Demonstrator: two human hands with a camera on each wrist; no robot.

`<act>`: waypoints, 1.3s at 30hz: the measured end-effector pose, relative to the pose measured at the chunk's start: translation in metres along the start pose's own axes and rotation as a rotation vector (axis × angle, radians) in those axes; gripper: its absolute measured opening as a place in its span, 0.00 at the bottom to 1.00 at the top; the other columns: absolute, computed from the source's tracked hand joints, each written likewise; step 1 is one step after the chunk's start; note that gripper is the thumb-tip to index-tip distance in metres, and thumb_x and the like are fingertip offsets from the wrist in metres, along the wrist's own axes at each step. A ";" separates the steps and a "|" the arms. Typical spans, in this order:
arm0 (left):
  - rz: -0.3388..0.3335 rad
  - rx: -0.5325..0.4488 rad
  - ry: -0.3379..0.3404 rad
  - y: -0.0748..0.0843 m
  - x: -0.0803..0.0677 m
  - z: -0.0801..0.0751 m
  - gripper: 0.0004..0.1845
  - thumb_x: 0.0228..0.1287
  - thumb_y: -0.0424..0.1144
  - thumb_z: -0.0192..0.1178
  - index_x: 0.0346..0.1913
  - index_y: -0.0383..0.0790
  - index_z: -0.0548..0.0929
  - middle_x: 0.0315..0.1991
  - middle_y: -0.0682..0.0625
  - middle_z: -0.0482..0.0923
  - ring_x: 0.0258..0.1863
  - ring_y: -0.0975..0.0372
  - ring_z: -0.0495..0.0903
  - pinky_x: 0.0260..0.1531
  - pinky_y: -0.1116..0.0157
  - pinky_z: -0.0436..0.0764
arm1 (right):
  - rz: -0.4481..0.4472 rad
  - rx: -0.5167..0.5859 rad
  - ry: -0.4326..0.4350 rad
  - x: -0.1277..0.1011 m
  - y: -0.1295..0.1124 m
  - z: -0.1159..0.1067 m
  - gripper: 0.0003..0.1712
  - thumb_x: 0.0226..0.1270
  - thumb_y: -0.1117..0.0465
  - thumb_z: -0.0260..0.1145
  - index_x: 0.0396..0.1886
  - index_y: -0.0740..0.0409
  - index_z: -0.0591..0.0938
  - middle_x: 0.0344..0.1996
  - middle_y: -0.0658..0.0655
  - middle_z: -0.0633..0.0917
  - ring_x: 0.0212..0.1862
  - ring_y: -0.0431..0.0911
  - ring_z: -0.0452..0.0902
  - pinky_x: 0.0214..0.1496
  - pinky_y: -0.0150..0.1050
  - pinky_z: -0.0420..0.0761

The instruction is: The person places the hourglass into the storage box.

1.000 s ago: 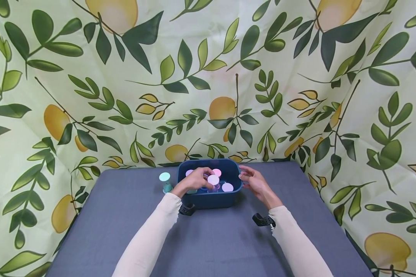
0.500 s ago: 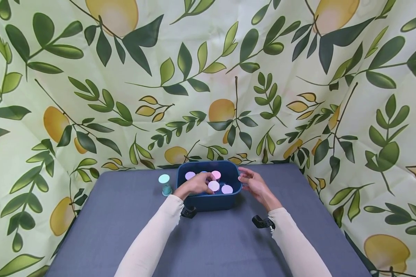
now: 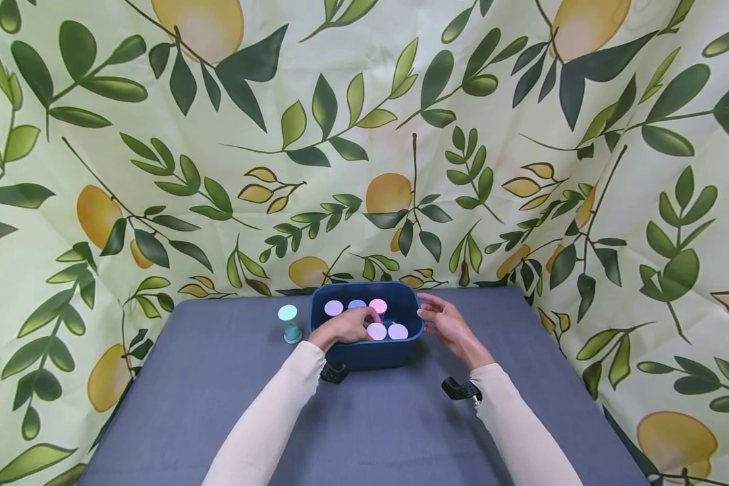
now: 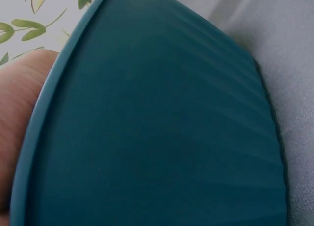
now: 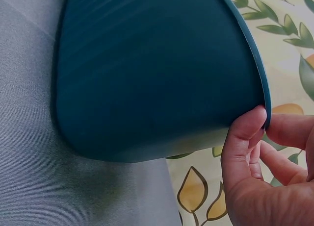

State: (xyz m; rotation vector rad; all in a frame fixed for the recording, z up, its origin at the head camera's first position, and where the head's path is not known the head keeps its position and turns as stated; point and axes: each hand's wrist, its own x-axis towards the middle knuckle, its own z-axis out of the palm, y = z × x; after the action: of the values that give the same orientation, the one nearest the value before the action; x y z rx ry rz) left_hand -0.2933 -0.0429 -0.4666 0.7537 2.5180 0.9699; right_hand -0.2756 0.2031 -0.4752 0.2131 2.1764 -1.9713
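A dark blue bin (image 3: 373, 358) stands at the back of the table, with several round-topped sand timers inside. My left hand (image 3: 347, 325) reaches over the near rim and holds a sand timer with a pale lilac top (image 3: 376, 331), low in the bin; its lower part is hidden. In the left wrist view the bin wall (image 4: 162, 113) covers most of that hand. At the right end, my right hand (image 5: 265, 167) pinches the bin's rim between thumb and finger. Beside the held one sits another pale-topped timer (image 3: 397, 331).
Left of the bin a teal sand timer (image 3: 289, 325) stands upright on the grey-covered table (image 3: 219, 351). Along the bin's far side are a lilac top (image 3: 333, 308), a blue top (image 3: 356, 304) and a pink top (image 3: 378, 306). A leaf-patterned cloth (image 3: 340, 169) hangs behind.
My left hand has lowered the pale-topped sand timer into the bin, beside the other pale one. The right hand stays at the rim.
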 end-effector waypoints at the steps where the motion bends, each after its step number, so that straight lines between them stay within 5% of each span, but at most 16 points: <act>1: -0.003 0.001 -0.009 0.000 0.000 0.000 0.15 0.54 0.29 0.70 0.44 0.39 0.79 0.47 0.44 0.81 0.44 0.58 0.77 0.56 0.58 0.77 | 0.000 -0.002 0.000 0.000 0.000 0.000 0.27 0.72 0.64 0.59 0.70 0.51 0.70 0.48 0.54 0.73 0.45 0.46 0.73 0.41 0.34 0.80; 11: -0.042 -0.002 -0.093 0.000 0.005 -0.003 0.15 0.57 0.26 0.66 0.47 0.40 0.78 0.47 0.46 0.80 0.44 0.57 0.76 0.59 0.56 0.75 | 0.001 0.000 -0.012 0.000 -0.003 0.000 0.28 0.72 0.64 0.59 0.71 0.51 0.69 0.47 0.54 0.73 0.44 0.46 0.73 0.41 0.34 0.80; 39: -0.054 -0.017 -0.128 0.002 0.008 -0.001 0.17 0.58 0.24 0.63 0.50 0.41 0.78 0.48 0.47 0.78 0.46 0.57 0.74 0.60 0.56 0.73 | 0.000 0.039 -0.025 0.001 -0.001 0.000 0.29 0.72 0.66 0.59 0.71 0.53 0.69 0.45 0.52 0.73 0.42 0.42 0.73 0.40 0.33 0.80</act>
State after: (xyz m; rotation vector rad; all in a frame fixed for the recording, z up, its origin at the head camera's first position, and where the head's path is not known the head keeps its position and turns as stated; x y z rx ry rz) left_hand -0.2998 -0.0374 -0.4651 0.7154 2.4042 0.8954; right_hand -0.2770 0.2033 -0.4747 0.1940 2.1240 -2.0068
